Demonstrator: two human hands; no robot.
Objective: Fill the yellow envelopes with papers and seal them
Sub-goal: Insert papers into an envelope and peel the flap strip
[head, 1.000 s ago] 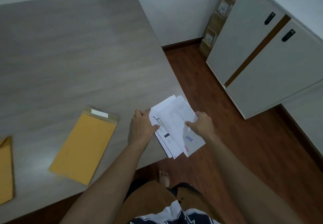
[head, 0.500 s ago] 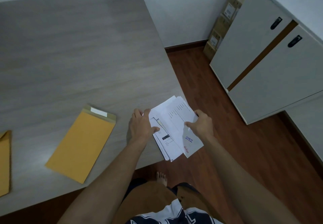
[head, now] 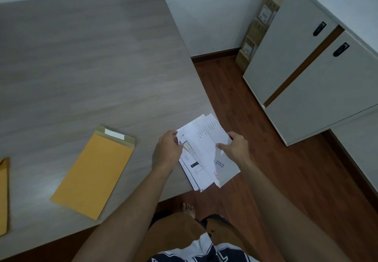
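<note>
Over the table's near right corner, the left hand [head: 167, 151] pinches the left edge of a fanned stack of papers [head: 204, 155] while the right hand [head: 235, 149] grips its right side (thumb on the top sheet). Left of them, a yellow envelope [head: 94, 171] lies flat on the table [head: 81, 67], flap open; another envelope [head: 3, 196] shows at the left edge.

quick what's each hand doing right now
Left hand: gripping the stack of papers at its left edge.
Right hand: pinching the top sheet.
</note>
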